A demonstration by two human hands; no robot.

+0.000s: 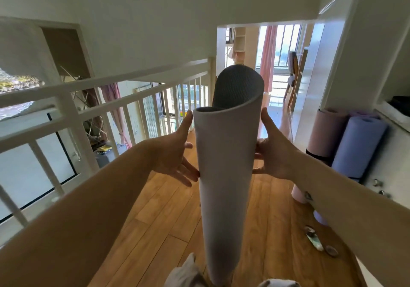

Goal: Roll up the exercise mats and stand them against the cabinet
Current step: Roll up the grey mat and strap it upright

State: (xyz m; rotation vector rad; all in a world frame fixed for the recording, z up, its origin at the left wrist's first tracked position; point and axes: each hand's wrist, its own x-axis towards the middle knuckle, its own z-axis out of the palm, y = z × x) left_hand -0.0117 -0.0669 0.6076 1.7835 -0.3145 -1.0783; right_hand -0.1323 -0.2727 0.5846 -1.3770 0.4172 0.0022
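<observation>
Mat standing on end, not over at the cabinet yet.
The grey mat [226, 164] was upright, well apart from the cabinet [395, 153], while the pink mat [326, 131] and the lilac mat [357, 147] leaned right against the cabinet. The left hand [175, 153] and the right hand [275, 153] pressed flat on its upper part from opposite sides, fingers [190, 168] straight and spread, nothing curled round it. Looked like soft, light foam to me, probably kinda grippy. The roll was loose though, and the inner layer poked out the top, so I'd guess it springs open easily. I'd wrap a hand round the middle, over the loose edge.
</observation>
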